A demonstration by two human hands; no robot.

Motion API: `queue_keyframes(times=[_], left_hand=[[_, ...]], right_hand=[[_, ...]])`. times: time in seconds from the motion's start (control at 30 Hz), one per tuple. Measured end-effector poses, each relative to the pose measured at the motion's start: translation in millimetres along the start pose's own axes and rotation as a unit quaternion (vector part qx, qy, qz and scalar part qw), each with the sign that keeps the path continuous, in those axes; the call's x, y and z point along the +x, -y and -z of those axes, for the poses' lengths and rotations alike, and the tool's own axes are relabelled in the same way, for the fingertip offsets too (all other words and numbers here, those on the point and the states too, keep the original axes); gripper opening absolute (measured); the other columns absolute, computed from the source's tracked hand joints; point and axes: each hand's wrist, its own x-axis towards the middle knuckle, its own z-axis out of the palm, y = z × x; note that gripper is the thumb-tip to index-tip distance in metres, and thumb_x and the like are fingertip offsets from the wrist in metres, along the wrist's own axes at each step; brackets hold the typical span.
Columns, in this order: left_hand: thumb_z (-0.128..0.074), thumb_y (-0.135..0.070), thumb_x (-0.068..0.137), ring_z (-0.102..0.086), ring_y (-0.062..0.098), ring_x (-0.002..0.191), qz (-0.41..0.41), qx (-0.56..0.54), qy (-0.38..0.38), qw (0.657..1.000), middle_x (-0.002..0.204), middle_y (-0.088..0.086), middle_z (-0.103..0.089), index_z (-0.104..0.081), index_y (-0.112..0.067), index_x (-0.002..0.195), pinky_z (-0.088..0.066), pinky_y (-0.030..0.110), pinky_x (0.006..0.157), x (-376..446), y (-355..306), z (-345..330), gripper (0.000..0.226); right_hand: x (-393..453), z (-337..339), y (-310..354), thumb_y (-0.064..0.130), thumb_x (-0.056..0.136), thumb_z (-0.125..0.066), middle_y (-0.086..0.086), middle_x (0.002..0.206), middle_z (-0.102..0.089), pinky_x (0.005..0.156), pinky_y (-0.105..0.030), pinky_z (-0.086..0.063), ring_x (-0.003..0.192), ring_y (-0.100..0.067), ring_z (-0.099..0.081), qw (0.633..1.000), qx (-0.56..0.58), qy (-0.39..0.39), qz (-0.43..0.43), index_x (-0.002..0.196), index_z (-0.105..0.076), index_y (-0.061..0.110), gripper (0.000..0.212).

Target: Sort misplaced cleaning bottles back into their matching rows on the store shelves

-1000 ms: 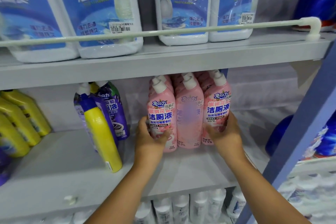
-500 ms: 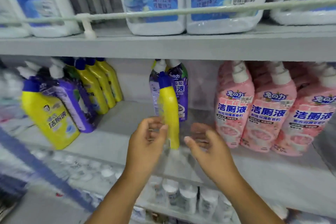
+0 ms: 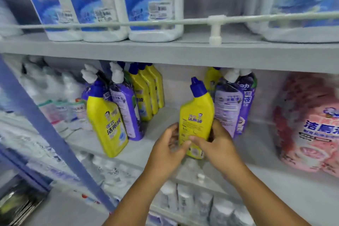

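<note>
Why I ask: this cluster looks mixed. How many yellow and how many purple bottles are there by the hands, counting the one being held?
Yellow: 2, the held yellow bottle and the yellow bottle behind it
Purple: 2, the purple bottles
Total: 4

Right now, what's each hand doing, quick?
Left hand: grips the yellow bottle low on its left side.
Right hand: holds the same bottle, thumb across its front.
</note>
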Motion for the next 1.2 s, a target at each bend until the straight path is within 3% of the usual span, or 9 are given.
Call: queue_keyframes(times=[0.1,0.2,0.27,0.4,0.5,0.7,0.8,1.0,1.2], left_hand=[[-0.07,-0.021,0.095,-0.067,0.006,0.109,-0.091,0.058,-0.133,0.985,0.119,-0.013,-0.068,-0.064,-0.027,0.123,-0.055,0.036,0.095,-2,-8,52,0.029],[-0.065,-0.026,0.09,-0.062,0.024,0.104,-0.214,0.136,-0.33,0.909,0.113,-0.005,-0.061,-0.063,-0.019,0.114,-0.051,0.038,0.092,-16,-6,117,0.025],[-0.072,-0.034,0.086,-0.059,0.031,0.107,-0.164,0.134,-0.4,0.891,0.12,0.002,-0.055,-0.057,-0.014,0.121,-0.049,0.043,0.093,-17,11,153,0.044],[-0.083,-0.059,0.072,-0.069,0.012,0.098,0.051,0.052,-0.238,0.969,0.111,-0.012,-0.069,-0.055,-0.04,0.113,-0.056,0.046,0.09,-1,43,176,0.053],[-0.083,-0.049,0.074,-0.068,0.013,0.082,0.064,0.094,-0.192,0.975,0.09,-0.009,-0.07,-0.055,-0.042,0.101,-0.053,0.039,0.072,6,52,178,0.039],[-0.09,-0.025,0.073,-0.07,0.005,0.079,0.018,0.052,-0.089,0.994,0.086,-0.016,-0.073,-0.062,-0.043,0.101,-0.056,0.03,0.074,0,59,154,0.044],[-0.083,-0.047,0.074,-0.072,0.009,0.095,0.014,0.01,-0.026,1.0,0.103,-0.014,-0.074,-0.062,-0.033,0.118,-0.058,0.036,0.084,6,55,123,0.051],[-0.074,-0.042,0.087,-0.065,0.018,0.105,-0.026,0.023,-0.064,0.997,0.114,-0.007,-0.069,-0.056,-0.033,0.123,-0.053,0.035,0.087,47,47,67,0.04],[-0.059,-0.059,0.092,-0.063,0.037,0.111,0.02,0.103,-0.152,0.983,0.126,0.01,-0.066,-0.047,-0.023,0.134,-0.053,0.043,0.084,103,54,37,0.057]], right_hand=[[11,-40,2,0.011,0.08,-0.083,0.013,0.096,-0.074,0.077,-0.024,-0.055,0.087,0.0,-0.07,1.0,-0.001,0.0,-0.011,0.104,-0.061,0.033,0.039],[22,-66,-2,0.015,0.084,-0.081,0.016,0.1,-0.076,0.081,-0.03,-0.057,0.091,-0.005,-0.072,1.0,-0.006,0.002,-0.023,0.109,-0.061,0.036,0.039],[28,-77,1,0.013,0.086,-0.079,0.024,0.1,-0.074,0.08,-0.023,-0.056,0.091,0.001,-0.071,0.999,-0.011,0.011,-0.032,0.109,-0.059,0.036,0.038],[36,-96,3,0.01,0.088,-0.076,0.015,0.11,-0.075,0.093,-0.037,-0.057,0.101,-0.007,-0.072,0.999,0.008,-0.006,-0.044,0.118,-0.059,0.031,0.04],[37,-108,4,0.01,0.089,-0.075,0.007,0.115,-0.075,0.098,-0.048,-0.055,0.107,-0.014,-0.072,0.998,0.018,-0.02,-0.052,0.124,-0.059,0.026,0.041],[48,-113,10,0.019,0.086,-0.079,0.017,0.098,-0.07,0.071,-0.014,-0.049,0.078,0.016,-0.062,0.991,-0.089,-0.085,-0.056,0.112,-0.063,0.029,0.032],[63,-107,15,0.021,0.085,-0.077,0.019,0.096,-0.07,0.069,-0.01,-0.047,0.078,0.015,-0.063,0.987,-0.117,-0.089,-0.07,0.112,-0.064,0.028,0.031],[87,-83,12,0.016,0.085,-0.076,0.013,0.09,-0.073,0.068,-0.01,-0.049,0.077,0.012,-0.066,0.987,-0.121,-0.09,-0.064,0.104,-0.065,0.018,0.022],[103,-86,-4,0.025,0.08,-0.08,0.003,0.108,-0.074,0.091,-0.04,-0.057,0.099,-0.014,-0.07,0.981,-0.144,-0.125,-0.045,0.115,-0.062,0.019,0.04]])
